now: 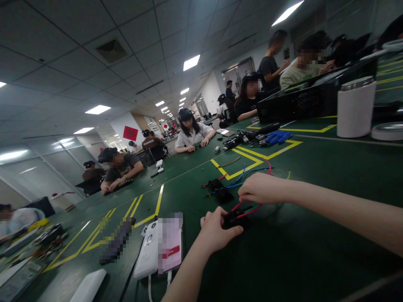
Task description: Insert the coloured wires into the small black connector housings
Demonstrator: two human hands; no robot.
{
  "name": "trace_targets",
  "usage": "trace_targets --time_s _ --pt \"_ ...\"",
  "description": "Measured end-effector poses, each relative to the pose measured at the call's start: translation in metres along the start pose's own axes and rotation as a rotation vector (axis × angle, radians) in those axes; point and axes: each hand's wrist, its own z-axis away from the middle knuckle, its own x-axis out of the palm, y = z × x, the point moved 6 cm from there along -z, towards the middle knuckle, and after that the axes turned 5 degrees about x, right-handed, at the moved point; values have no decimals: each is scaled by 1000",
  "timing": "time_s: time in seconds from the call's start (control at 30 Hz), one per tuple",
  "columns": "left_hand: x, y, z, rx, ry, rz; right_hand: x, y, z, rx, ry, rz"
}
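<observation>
My left hand [216, 231] is closed around a small black block [233, 219], steadying it near the green tabletop. Red and green wires [250, 211] come out of this block. Just above and to the right, my right hand [258, 187] has its fingers pinched together at the wires; the exact grip is hidden behind the fingers. Beyond my hands lies another black block [220, 189] with red and blue wires attached. A loose red wire [229, 162] rests farther back, inside a yellow tape outline.
A white power bank [147, 249] and a phone [170, 243] with cables lie left of my left arm. Blue-handled tools [275, 138] lie at the back right, near a white cup [355, 108] and a tape roll [388, 131]. People sit around the table.
</observation>
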Motion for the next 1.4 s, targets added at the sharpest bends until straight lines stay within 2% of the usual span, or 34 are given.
trace_targets --time_s 0.2,0.5,0.67,0.83,1.03,1.13,1.23,1.4 --pt "0 2 -1 33 7 -31 -15 -21 3 -88 85 141" --pt "0 1 0 25 15 -10 17 9 -4 36 -83 -27" --pt "-2 2 1 15 9 -8 -2 -3 1 -1 35 5" --pt "-2 4 0 24 1 -34 -16 -21 5 -70 84 134" --pt "0 0 -1 22 12 -5 10 -1 -1 39 -59 31" --pt "-2 0 0 19 9 5 19 6 -2 43 -73 -26" --pt "-3 1 -1 27 12 -2 14 4 -1 33 -7 27" --pt "-2 2 0 28 13 -14 -12 -23 8 -86 188 170"
